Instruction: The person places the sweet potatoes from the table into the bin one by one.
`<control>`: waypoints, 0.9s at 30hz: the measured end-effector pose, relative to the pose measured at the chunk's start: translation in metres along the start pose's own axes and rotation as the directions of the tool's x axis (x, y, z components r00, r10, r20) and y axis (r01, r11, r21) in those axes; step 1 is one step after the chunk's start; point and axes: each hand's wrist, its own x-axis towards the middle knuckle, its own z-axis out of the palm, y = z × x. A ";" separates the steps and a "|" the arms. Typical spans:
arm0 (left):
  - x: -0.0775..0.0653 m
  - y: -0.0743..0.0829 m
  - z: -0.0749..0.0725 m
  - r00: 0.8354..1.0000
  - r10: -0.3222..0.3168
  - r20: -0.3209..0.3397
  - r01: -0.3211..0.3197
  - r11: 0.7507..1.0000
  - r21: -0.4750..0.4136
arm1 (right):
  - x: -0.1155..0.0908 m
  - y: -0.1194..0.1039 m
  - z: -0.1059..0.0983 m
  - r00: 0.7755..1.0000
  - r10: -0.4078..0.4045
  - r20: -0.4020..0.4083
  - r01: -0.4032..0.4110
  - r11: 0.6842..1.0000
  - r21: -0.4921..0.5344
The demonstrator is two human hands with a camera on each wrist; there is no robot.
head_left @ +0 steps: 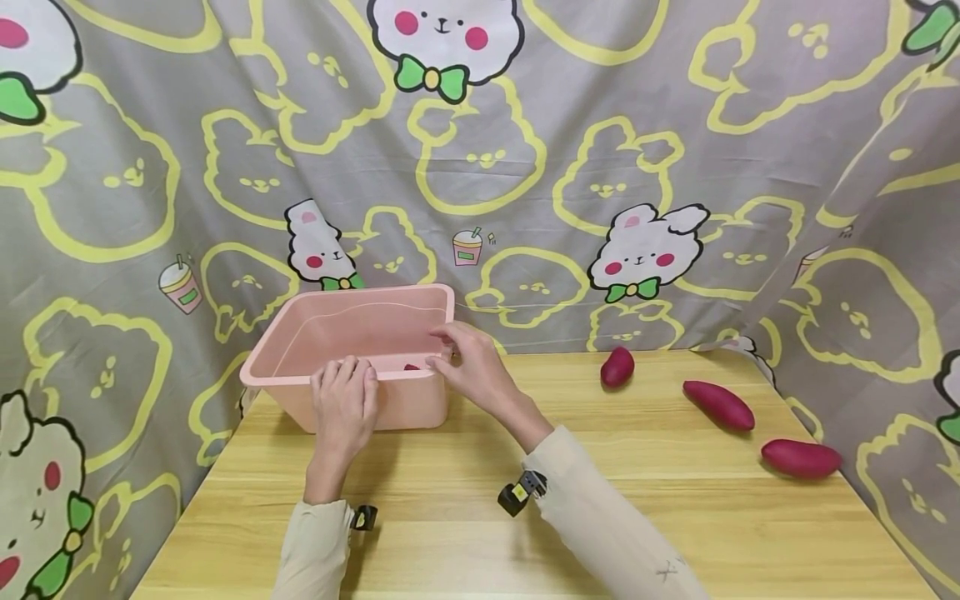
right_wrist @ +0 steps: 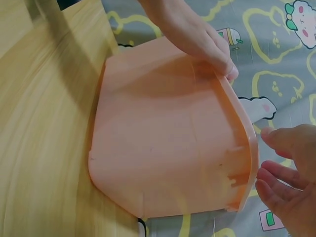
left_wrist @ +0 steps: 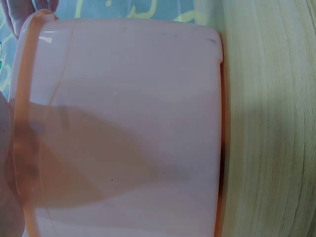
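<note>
Left grip: fingers curled over the near rim of the pink bin, far-left corner of the counter. Right grip: fingers parted at the bin's right rim; contact we cannot tell. Inside, we see a red piece. Sweet potatoes: one near the far edge, two toward the right edge.

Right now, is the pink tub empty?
No. The pink tub holds something dark red: a small bit shows inside, toward the right end. How full it is, I cannot tell.
</note>
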 end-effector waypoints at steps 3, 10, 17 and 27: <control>0.000 0.001 0.001 1.000 -0.006 0.005 0.006 1.000 -0.003 | -0.005 0.003 -0.003 1.000 -0.015 -0.014 0.015 1.000 0.021; 0.000 -0.001 0.001 1.000 -0.011 -0.004 0.011 1.000 -0.002 | -0.019 0.007 -0.013 1.000 -0.015 -0.017 0.015 1.000 0.016; 0.001 -0.001 0.001 1.000 -0.006 0.002 0.006 1.000 0.007 | -0.034 0.015 -0.027 1.000 0.013 -0.016 -0.013 1.000 0.012; 0.000 0.001 0.001 1.000 -0.005 0.003 0.005 1.000 0.017 | -0.062 0.026 -0.046 0.998 0.047 -0.045 -0.046 0.999 0.016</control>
